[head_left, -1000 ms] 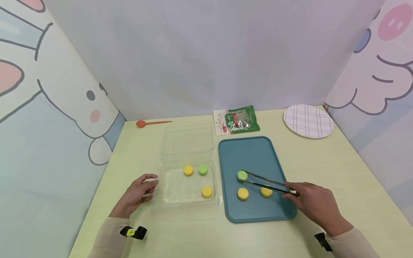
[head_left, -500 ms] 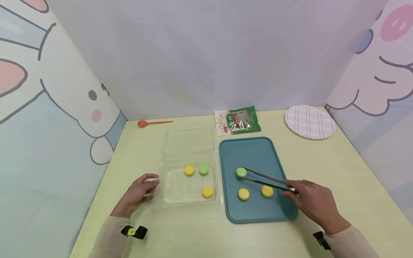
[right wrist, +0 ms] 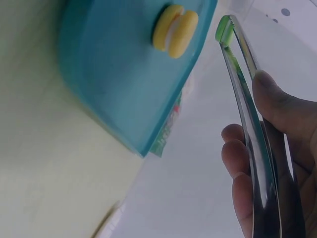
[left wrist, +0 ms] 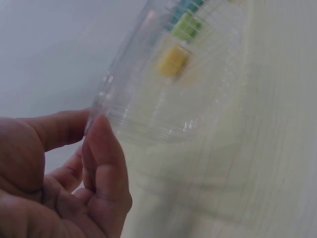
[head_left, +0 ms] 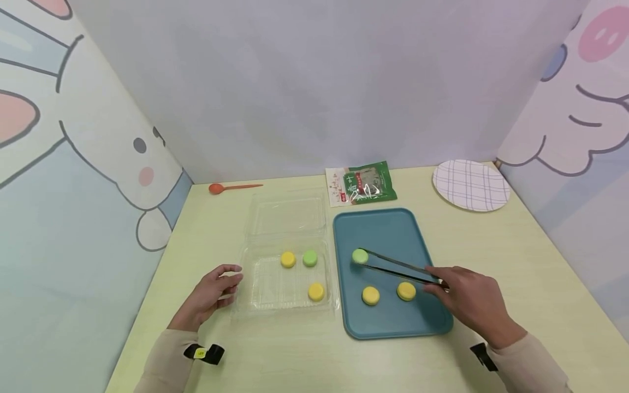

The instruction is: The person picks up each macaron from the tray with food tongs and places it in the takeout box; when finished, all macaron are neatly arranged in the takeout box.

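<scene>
One round green macaron (head_left: 360, 256) is clamped in silver metal tongs (right wrist: 259, 163) over the rectangular blue tray (head_left: 378, 229), the right hand (head_left: 472, 300) curled round them. The left hand (head_left: 214, 289) pinches the edge of the clear plastic box (head_left: 267, 289).

Place type: a compact, booth-like work area; the building around it cannot be identified. Boundaries: a plain pale back wall (head_left: 314, 98) adjoins the rear edge of a light wood-grain counter (head_left: 285, 355). The left wall (head_left: 98, 180) bears a rabbit cartoon; the right wall (head_left: 565, 125) bears a cartoon with a pink snout. Kitchen-type indicators: blue tray (head_left: 380, 229), clear plastic container (head_left: 265, 289), printed packet (head_left: 361, 184), checked plate (head_left: 470, 185), orange-red spoon (head_left: 216, 188).
</scene>
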`<state>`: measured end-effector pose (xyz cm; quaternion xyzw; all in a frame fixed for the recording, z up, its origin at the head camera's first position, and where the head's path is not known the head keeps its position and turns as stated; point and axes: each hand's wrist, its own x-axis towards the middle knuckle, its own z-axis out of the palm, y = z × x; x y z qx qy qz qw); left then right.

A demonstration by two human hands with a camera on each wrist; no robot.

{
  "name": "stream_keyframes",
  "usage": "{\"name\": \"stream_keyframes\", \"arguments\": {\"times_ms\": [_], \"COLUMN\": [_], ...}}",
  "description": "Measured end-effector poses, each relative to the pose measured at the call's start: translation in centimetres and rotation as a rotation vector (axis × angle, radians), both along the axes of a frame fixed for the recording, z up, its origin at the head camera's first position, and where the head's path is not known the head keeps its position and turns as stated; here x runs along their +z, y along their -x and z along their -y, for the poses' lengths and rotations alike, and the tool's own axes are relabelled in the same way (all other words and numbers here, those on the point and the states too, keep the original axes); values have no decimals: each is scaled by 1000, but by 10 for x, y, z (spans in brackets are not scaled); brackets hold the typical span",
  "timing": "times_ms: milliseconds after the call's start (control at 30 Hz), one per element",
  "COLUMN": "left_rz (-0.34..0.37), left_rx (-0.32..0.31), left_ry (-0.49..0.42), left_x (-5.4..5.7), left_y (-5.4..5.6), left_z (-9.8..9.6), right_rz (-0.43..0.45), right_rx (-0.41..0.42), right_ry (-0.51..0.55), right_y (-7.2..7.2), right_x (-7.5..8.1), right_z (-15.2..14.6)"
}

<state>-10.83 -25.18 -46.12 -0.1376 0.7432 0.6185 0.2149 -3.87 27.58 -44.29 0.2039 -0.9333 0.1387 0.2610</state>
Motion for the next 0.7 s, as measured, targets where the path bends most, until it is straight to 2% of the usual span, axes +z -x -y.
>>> {"name": "stream_keyframes", "arguments": {"times_ms": [333, 700], "left_rz": [-14, -18], "left_rx": [8, 13], "left_ry": [9, 14], "left_x": [-1, -2], "left_y": [0, 0], "left_z": [1, 1], "right_rz": [-36, -58], "right_rx": [48, 125], "right_ry": [26, 57], "right_y": [14, 26], "right_x": [14, 15], "right_z": [16, 46]}}
